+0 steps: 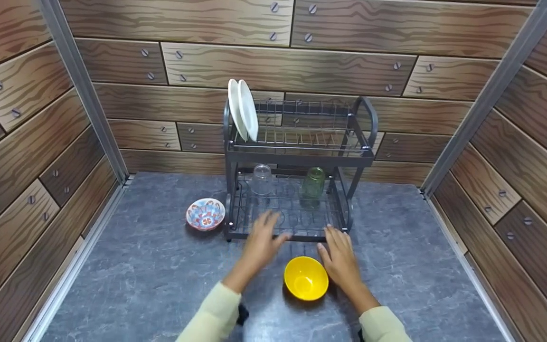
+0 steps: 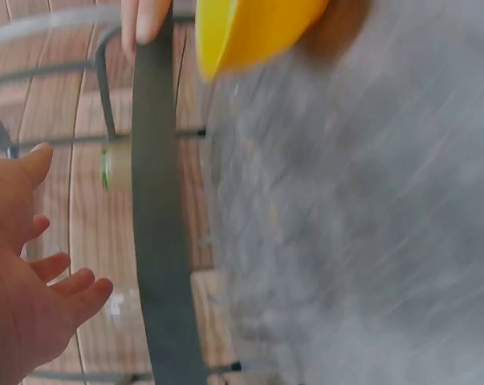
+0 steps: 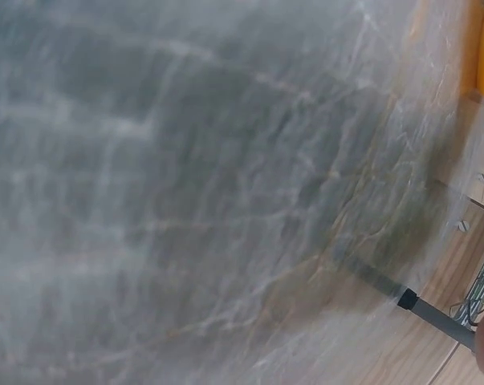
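Note:
In the head view my left hand (image 1: pixel 260 244) hovers over the front of the dish rack's lower tier, fingers spread and holding nothing. My right hand (image 1: pixel 340 256) reaches to the front right of the dark dish rack (image 1: pixel 302 159), its fingertips at the lower front rail. Just left of that hand sits a yellow bowl (image 1: pixel 306 279) on the grey surface. On the lower tier stand a clear glass (image 1: pixel 261 179) and a green glass (image 1: pixel 314 183), both upside down. In the left wrist view, the left hand (image 2: pixel 33 273) has its fingers apart beside the rail (image 2: pixel 165 224).
Two white plates (image 1: pixel 243 111) stand upright at the left end of the top tier. A red and blue patterned bowl (image 1: pixel 205 214) sits left of the rack. Wood-patterned walls (image 1: pixel 283 61) with metal corner posts enclose the grey surface (image 1: pixel 150 275).

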`<state>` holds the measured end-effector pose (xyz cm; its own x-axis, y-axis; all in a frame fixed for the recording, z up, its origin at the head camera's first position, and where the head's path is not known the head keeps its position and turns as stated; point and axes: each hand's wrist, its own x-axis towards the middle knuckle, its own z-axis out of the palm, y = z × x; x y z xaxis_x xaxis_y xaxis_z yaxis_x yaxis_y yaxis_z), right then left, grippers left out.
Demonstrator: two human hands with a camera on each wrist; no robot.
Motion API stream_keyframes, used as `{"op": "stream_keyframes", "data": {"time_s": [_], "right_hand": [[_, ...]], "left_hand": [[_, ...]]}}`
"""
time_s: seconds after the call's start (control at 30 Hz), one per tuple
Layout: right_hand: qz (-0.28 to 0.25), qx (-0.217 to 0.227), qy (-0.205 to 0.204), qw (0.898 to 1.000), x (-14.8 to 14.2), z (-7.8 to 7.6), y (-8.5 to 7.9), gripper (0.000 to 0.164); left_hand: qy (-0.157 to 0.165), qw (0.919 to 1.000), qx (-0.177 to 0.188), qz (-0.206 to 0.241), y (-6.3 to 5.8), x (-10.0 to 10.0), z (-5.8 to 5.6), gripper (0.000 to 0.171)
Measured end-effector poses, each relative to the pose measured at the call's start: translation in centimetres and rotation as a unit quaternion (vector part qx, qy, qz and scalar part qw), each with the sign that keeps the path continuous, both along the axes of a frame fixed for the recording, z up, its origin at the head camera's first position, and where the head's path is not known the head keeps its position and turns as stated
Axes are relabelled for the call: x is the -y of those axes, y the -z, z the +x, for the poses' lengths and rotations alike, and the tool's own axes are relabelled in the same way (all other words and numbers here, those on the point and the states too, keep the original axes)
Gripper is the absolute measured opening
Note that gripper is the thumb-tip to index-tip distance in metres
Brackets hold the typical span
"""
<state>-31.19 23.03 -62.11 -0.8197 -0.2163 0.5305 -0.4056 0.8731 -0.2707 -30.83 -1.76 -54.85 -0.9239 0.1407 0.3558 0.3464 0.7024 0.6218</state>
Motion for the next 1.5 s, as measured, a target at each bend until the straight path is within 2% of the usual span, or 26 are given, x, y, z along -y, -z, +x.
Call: {"op": "stream_keyframes", "data": {"time_s": [0.1, 0.23, 0.33, 0.43, 0.8, 1.0, 1.13, 1.33, 1.5], "right_hand": [[0.001, 0.001, -0.002, 1.0, -0.1, 0.0, 0.0, 0.054], [-0.002, -0.004, -0.007, 1.0, -0.2, 0.0, -0.1, 0.053], [-0.004, -0.009, -0.014, 1.0, -0.2, 0.0, -0.1, 0.053], [-0.007, -0.013, -0.018, 1.0, -0.3, -0.1, 0.0, 0.052], [-0.014, 0.009, -0.017, 1.0, -0.1, 0.0, 0.0, 0.053], [-0.011, 0.016, -0.007, 1.0, -0.2, 0.2, -0.3, 0.053], [-0.016, 0.001, -0.011, 1.0, -0.3, 0.2, -0.3, 0.052], [-0.024, -0.052, -0.027, 0.998, -0.4, -0.2, 0.1, 0.051], [-0.026, -0.057, -0.034, 0.997, -0.4, -0.2, 0.3, 0.051]], "left_hand": [[0.022, 0.9994, -0.012, -0.024, 0.9, -1.1, 2.6, 0.064], [0.055, 0.9951, -0.051, -0.065, 2.1, -2.5, 5.4, 0.064], [0.066, 0.9903, -0.06, -0.107, 3.0, -3.4, 6.8, 0.065], [0.062, 0.9877, -0.04, -0.138, 3.7, -4.1, 7.6, 0.068], [0.054, 0.9862, 0.013, -0.156, 6.1, -6.0, 8.2, 0.094], [0.044, 0.9817, -0.007, -0.185, 6.9, -6.3, 8.4, 0.092], [0.04, 0.9844, -0.028, -0.169, 7.0, -6.0, 8.2, 0.09], [0.035, 0.9905, -0.027, -0.13, 7.0, -4.6, 8.0, 0.089], [0.023, 0.9917, -0.032, -0.123, 7.0, -2.8, 8.0, 0.087]]}}
